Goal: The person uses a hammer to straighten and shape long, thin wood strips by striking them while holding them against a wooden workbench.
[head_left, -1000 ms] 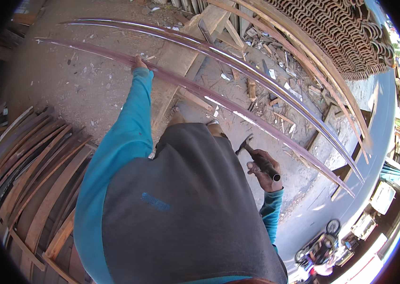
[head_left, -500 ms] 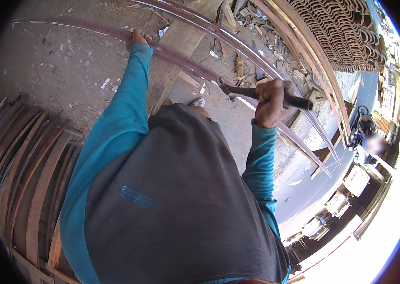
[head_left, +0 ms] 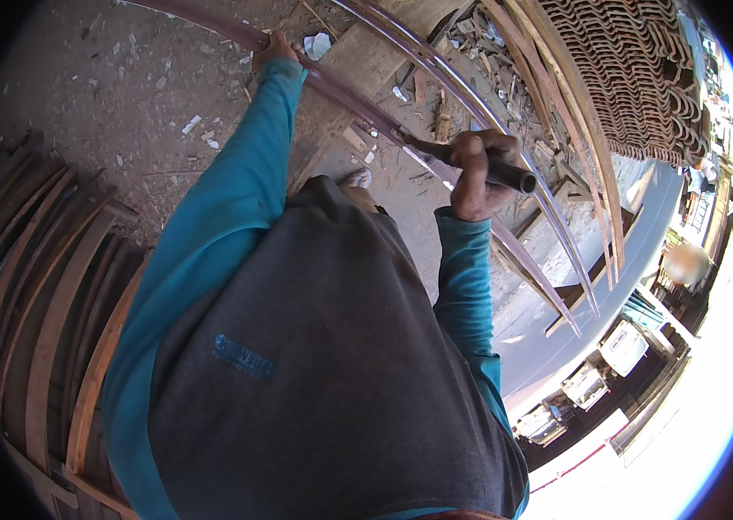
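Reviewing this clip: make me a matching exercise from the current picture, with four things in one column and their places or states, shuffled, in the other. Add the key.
1. Left hand
2. Right hand
3. Stacked wavy tiles
4. Curved wooden slats

A. Reddish-brown, at the picture's upper right
B. Closed around the dark handle of a hammer
C. Lying side by side at the picture's lower left
D. On a purplish-brown curved strip

Pairs: 1-D, 2-B, 3-A, 4-C

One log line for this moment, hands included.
left hand: holding purplish-brown strip | right hand: gripping hammer by handle | hammer contact with strip: unclear
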{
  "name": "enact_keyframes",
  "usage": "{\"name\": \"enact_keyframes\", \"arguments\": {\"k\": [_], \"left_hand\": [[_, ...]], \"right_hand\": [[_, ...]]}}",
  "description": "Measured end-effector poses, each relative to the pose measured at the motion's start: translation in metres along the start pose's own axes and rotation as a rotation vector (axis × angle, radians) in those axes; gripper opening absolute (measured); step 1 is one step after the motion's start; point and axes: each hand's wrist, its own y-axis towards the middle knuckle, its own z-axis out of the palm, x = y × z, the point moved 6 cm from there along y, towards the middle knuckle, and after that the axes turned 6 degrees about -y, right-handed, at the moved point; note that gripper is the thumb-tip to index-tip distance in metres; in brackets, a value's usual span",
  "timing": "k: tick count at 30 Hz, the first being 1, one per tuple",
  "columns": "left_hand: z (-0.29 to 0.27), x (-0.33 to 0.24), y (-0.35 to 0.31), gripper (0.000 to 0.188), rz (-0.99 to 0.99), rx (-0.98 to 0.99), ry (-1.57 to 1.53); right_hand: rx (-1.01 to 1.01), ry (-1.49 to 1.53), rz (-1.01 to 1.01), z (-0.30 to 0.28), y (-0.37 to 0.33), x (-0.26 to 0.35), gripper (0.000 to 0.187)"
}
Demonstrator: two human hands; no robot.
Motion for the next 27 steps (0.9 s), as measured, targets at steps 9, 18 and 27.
{"name": "enact_keyframes", "arguments": {"k": [9, 18, 27], "left_hand": [[0.009, 0.002, -0.006, 0.042, -0.012, -0.018, 0.094], [0.0, -0.01, 0.006, 0.027, 0.171, -0.036, 0.016], [-0.046, -0.06, 0.008, 0.092, 0.646, -0.209, 0.776]], "right_hand": [[-0.268, 0.215, 0.099, -0.03, -0.01, 0.01, 0.025], [-0.359, 0.408, 0.197, -0.077, -0.003, -0.005, 0.031], [-0.205, 0.137, 0.235, -0.069, 0.006, 0.02, 0.025]]}}
